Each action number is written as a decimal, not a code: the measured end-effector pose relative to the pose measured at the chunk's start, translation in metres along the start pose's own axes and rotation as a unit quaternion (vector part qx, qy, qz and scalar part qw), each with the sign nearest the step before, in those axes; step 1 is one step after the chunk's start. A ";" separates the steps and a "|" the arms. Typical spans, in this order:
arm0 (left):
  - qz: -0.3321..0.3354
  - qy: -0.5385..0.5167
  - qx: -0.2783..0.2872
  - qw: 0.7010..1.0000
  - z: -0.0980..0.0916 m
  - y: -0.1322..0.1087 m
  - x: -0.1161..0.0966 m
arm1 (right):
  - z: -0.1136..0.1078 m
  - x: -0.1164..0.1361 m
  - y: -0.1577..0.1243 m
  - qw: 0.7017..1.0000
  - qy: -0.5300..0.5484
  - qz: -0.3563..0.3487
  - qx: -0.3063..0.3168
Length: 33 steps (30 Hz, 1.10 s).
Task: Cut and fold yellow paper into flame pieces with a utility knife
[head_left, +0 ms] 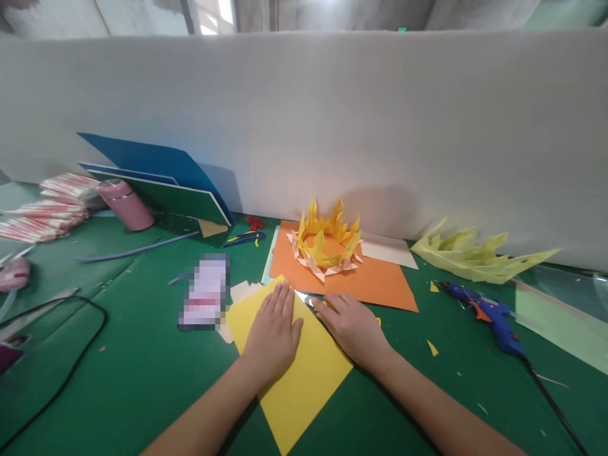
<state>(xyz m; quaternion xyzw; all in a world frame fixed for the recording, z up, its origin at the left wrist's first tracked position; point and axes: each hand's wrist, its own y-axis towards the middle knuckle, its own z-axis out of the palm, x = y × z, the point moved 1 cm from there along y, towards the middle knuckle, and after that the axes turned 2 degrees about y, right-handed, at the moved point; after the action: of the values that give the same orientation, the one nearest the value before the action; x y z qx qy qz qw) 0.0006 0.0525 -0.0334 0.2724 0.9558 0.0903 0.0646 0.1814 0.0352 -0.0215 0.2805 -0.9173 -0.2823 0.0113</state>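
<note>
A yellow paper sheet [304, 380] lies on the green table [142, 367] in front of me. My left hand [273, 332] rests flat on it, fingers stretched out and together. My right hand [351, 326] lies flat at the sheet's right edge, fingers pointing left toward a pair of scissors [304, 297] whose blades peek out just beyond the fingertips. Behind them an orange sheet [380, 282] carries a yellow folded paper crown [327, 244].
A blue glue gun [489, 315] with its cable lies at the right, pale yellow folded pieces [475, 256] behind it. A phone [205, 291] sits left of the yellow sheet. Blue and green boards [161, 174], a pink bottle [126, 202], packets [52, 206] and a black cable [71, 367] are at the left. A white wall stands behind.
</note>
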 end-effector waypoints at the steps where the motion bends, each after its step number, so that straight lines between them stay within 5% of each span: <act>1: 0.000 0.001 0.003 1.000 0.000 0.000 0.000 | 0.001 0.000 0.002 1.000 0.000 0.001 -0.001; 21: 0.021 -0.002 -0.111 0.994 0.005 -0.002 -0.001 | 0.006 0.011 0.017 0.998 0.019 0.053 0.043; 33: 0.016 -0.028 -0.111 0.993 0.005 -0.002 0.000 | 0.008 0.014 0.025 0.998 0.004 0.052 0.023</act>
<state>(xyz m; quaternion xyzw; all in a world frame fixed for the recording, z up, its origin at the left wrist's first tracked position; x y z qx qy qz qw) 0.0000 0.0518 -0.0386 0.2816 0.9331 0.1888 0.1199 0.1557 0.0493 -0.0165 0.2340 -0.9368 -0.2590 0.0236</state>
